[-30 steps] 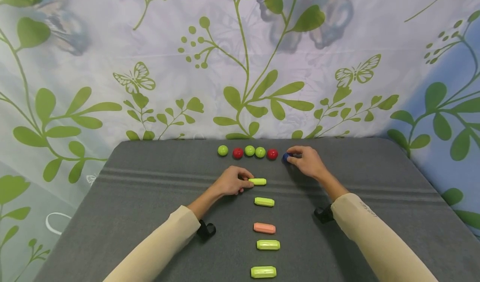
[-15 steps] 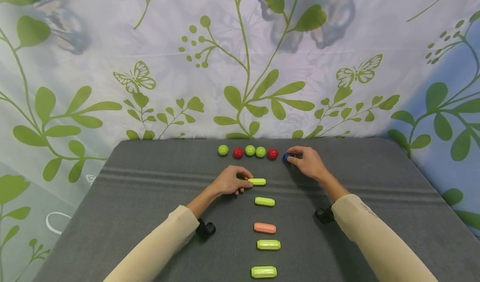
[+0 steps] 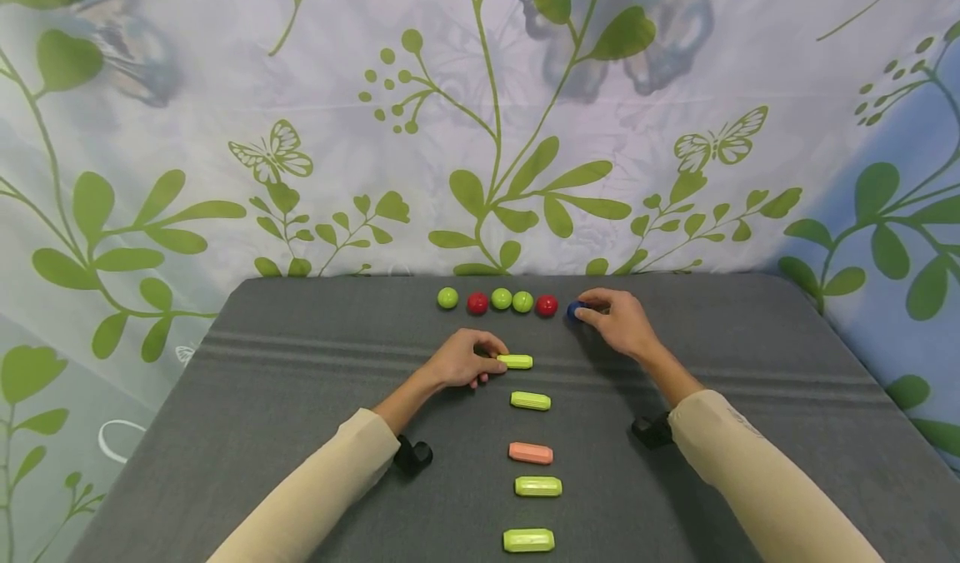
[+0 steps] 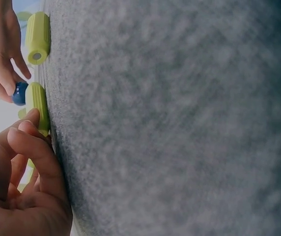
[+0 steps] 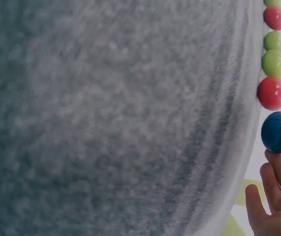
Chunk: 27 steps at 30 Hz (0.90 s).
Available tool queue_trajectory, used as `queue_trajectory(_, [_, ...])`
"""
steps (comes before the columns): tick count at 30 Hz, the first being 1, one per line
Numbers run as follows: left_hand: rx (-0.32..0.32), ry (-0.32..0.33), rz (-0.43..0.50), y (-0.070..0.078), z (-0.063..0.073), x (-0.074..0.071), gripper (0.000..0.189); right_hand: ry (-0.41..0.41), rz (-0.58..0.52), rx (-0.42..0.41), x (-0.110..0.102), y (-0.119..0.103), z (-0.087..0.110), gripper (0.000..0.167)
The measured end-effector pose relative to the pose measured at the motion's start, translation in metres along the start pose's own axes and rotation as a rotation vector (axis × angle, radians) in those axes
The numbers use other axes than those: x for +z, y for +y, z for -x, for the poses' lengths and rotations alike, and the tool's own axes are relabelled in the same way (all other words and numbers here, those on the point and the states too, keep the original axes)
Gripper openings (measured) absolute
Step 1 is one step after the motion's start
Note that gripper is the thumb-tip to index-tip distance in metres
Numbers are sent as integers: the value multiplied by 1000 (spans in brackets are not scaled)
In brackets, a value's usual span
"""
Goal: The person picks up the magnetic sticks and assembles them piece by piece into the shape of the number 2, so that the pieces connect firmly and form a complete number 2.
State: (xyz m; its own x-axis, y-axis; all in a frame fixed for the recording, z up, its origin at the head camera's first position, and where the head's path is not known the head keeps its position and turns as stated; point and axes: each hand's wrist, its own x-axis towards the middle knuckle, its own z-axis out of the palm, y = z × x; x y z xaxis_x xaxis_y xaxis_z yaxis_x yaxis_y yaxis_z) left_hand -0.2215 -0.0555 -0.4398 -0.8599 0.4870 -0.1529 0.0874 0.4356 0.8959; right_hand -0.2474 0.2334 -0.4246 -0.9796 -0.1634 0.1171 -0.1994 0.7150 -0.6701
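Observation:
My left hand [image 3: 463, 359] pinches the left end of a yellow-green ribbed rod [image 3: 517, 362], the farthest in a column of rods on the table. In the left wrist view that rod [image 4: 38, 105] shows beyond the thumb and fingertips, while the other fingers are curled. At the back, my right hand [image 3: 617, 320] holds a glossy blue ball [image 3: 575, 311] between thumb and fingers. In the right wrist view the blue ball [image 5: 276, 132] sits just beside a red ball [image 5: 272, 93], with a small gap between them.
Left of the blue ball runs a row of red and green balls, ending in a red ball [image 3: 547, 305] on the right and a green ball [image 3: 447, 298] on the left. Nearer lie more yellow-green rods and an orange rod [image 3: 530, 453]. A patterned curtain [image 3: 337, 130] hangs behind the grey table [image 3: 300, 430].
Both hands keep their hold on the rod and the blue ball, nearly still. The whole head view shifts very slightly.

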Motion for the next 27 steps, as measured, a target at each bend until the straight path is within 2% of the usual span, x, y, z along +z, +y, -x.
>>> queue_trajectory(5, [-6, 5, -7, -1, 2, -5, 19, 5, -30, -43, 2, -11, 3, 29])
queue_trajectory(12, [5, -7, 0, -1, 2, -1, 18, -52, -80, -145, 7, -19, 26, 26])
queue_trajectory(18, [1, -1, 0, 0, 2, 1, 18, -140, -81, -191, 13, -25, 37, 23])
queue_trajectory(27, [-3, -9, 9, 1, 1, 2, 17, -191, -49, -217, 15, -28, 41, 21])
